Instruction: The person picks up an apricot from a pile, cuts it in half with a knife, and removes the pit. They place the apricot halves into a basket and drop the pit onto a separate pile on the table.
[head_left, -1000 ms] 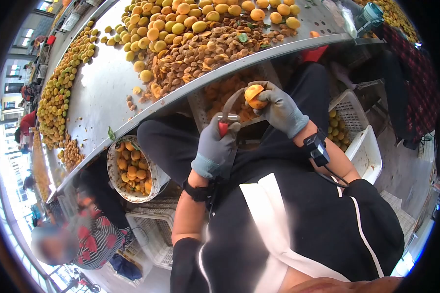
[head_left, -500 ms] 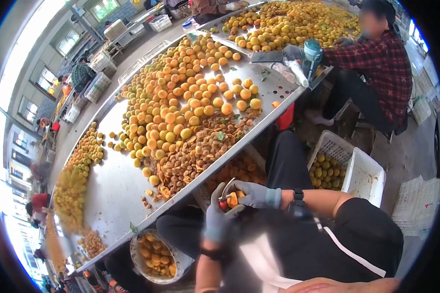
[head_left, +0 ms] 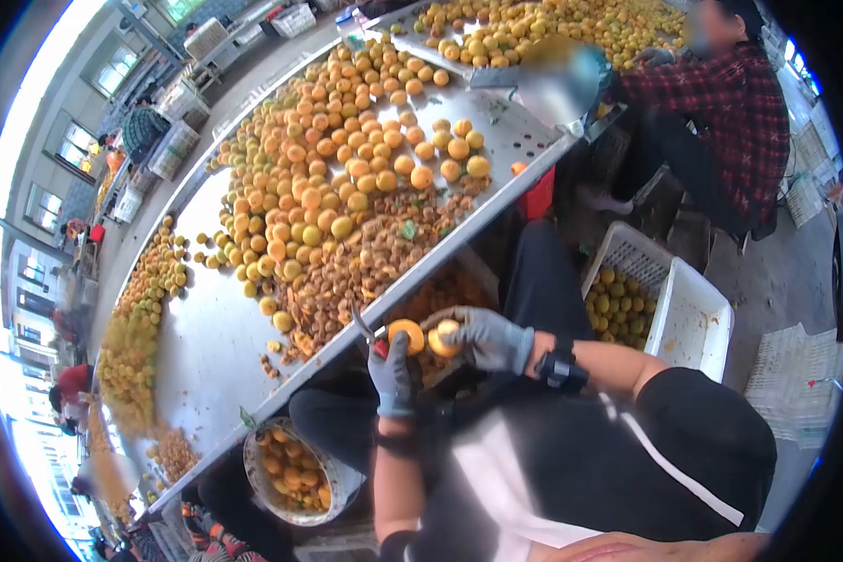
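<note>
The gloved left hand [head_left: 391, 375] grips a red-handled knife [head_left: 373, 339]; the gloved right hand [head_left: 485, 337] grips an orange fruit half [head_left: 443, 338], another half [head_left: 406, 335] at nine o'clock.

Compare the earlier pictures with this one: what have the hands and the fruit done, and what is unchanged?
The fruit has come apart: one half now sits by the left hand, the other half in the right hand; half a second ago they were pressed together as one. The left hand still grips the red-handled knife. Both gloves remain on.
</note>
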Demonstrator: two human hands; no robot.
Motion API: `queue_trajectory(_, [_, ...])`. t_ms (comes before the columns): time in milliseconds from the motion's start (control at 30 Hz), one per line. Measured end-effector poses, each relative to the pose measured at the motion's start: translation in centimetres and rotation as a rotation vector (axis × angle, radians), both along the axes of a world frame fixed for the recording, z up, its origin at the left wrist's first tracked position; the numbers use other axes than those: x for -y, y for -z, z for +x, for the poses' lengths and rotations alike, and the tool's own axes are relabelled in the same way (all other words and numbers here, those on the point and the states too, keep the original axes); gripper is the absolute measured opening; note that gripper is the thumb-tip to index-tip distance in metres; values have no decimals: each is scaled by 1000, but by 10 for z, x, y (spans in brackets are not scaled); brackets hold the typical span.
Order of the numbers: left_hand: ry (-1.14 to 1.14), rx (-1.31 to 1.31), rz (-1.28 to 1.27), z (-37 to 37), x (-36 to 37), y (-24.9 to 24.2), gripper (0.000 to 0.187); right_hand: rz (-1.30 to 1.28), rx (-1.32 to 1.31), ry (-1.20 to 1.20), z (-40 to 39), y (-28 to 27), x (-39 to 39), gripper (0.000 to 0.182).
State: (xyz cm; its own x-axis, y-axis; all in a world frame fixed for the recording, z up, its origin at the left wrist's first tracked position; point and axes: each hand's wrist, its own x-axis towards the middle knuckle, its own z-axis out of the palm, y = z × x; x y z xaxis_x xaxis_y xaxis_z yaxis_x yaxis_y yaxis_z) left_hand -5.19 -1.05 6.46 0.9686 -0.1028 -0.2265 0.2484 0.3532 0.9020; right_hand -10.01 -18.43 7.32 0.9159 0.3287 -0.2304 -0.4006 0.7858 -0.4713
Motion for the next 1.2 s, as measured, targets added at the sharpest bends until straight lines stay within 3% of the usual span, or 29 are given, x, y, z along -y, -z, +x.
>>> queue_trajectory(133, [40, -14, 193, 5, -4, 13, 21, 100, -55, 14, 10, -14, 25, 37])
queue_trajectory(167, [147, 23, 269, 8, -15, 32, 23, 87, -46, 27, 8, -24, 27, 39])
queue_trajectory(233, [221, 86, 607, 10, -24, 45, 25, 103, -18, 2, 11, -27, 27, 39])
queue_trajectory(333, [204, 141, 768, 10, -25, 37, 34, 1, 40, 25, 15, -21, 26, 37])
queue_trajectory(433, [185, 198, 710, 8, -19, 13, 34, 48, 55, 21, 14, -9, 27, 29])
queue_trajectory(467, [223, 93, 709, -3, -19, -7, 27, 52, -50, 4, 7, -5, 26, 29])
queue_trajectory(533, [236, 114, 689, -9, -18, -7, 28, 4, -185, 27, 4, -3, 24, 28])
queue_trajectory(767, [365, 139, 581, -25, -9, -2, 31, 48, -178, 55, 0, 26, 24, 26])
queue_trajectory(967, [292, 148, 564, -19, -15, -15, 29, -12, -365, -35, -5, 34, 17, 27])
queue_trajectory(1033, [268, 47, 499, -19, -22, -10, 25, 119, -348, 62, -6, 30, 15, 28])
queue_trajectory(1100, [254, 33, 469, -20, -26, 2, 24, 70, -309, 101, -7, 32, 14, 29])
queue_trajectory(1167, [230, 14, 406, -19, -28, 15, 22, 5, -312, -71, -10, 45, 14, 28])
queue_trajectory(1200, [234, 17, 403, -18, -28, 15, 22, 15, -373, -46, -12, 44, 12, 26])
